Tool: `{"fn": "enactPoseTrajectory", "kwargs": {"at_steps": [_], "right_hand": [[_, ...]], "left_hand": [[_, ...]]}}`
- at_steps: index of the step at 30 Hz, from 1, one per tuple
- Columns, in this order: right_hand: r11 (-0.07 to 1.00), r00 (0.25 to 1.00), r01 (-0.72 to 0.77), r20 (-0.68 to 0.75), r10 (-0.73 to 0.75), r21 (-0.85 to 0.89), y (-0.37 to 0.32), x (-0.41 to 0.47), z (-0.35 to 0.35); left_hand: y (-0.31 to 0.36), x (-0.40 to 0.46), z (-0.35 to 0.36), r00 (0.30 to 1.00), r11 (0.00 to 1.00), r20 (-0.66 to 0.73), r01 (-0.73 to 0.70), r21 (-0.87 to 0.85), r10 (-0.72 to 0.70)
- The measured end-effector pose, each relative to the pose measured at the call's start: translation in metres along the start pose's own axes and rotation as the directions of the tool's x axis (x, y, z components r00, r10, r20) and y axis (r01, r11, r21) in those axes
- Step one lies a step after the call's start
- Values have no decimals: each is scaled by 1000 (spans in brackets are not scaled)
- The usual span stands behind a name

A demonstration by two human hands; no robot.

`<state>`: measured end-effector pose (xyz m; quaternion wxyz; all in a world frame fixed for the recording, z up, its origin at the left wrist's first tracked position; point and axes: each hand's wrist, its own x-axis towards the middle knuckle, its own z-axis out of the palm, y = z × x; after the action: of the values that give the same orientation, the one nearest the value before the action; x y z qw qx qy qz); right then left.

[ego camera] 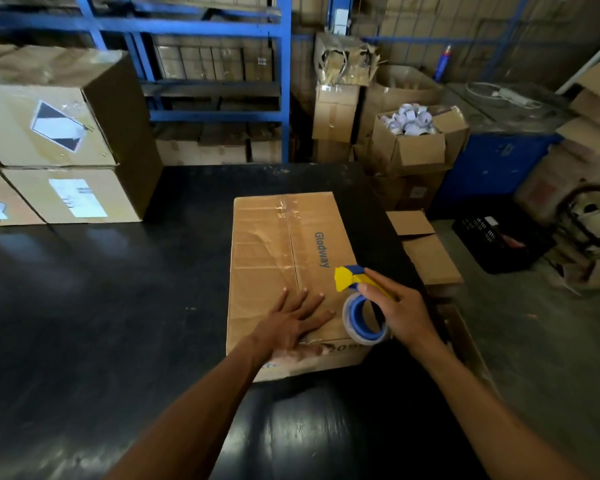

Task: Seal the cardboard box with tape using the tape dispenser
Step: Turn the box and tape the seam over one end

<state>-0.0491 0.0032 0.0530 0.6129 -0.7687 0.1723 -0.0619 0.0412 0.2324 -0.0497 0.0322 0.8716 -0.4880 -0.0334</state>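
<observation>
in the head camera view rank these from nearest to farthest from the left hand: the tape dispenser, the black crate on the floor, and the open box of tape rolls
From the left hand:
1. Tape dispenser, just to its right, held in the right hand over the box.
2. Black crate, on the floor at right.
3. Box of rolls, beyond the table, back right.

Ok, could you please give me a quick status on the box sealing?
Left hand flat on cardboard box, near end. Right hand gripping tape dispenser over box's right edge. Centre seam clear, nothing in the way.
</observation>
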Motion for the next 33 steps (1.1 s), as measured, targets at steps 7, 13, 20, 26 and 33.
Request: {"fn": "enactPoseTrajectory", "kwargs": {"at_steps": [7, 13, 20, 26, 33], "right_hand": [[973, 1000, -29, 9, 27, 230, -17, -16, 9], [958, 990, 52, 108, -86, 284, -18, -48, -1], [879, 866, 476, 158, -474, 25, -19, -77, -19], [635, 709, 705, 325, -625, -317, 1, -76, 3], [660, 693, 716, 345, -633, -227, -1, -80, 17]], "left_hand": [[-2, 4, -12, 998, 999, 67, -17, -29, 19], [64, -14, -41, 907, 532, 77, 310, -788, -415], [106, -49, -99, 672, -557, 397, -28, -830, -625], [115, -66, -126, 688, -565, 362, -84, -821, -629], [113, -75, -127, 670, -665, 399, -193, -722, -627]]}}
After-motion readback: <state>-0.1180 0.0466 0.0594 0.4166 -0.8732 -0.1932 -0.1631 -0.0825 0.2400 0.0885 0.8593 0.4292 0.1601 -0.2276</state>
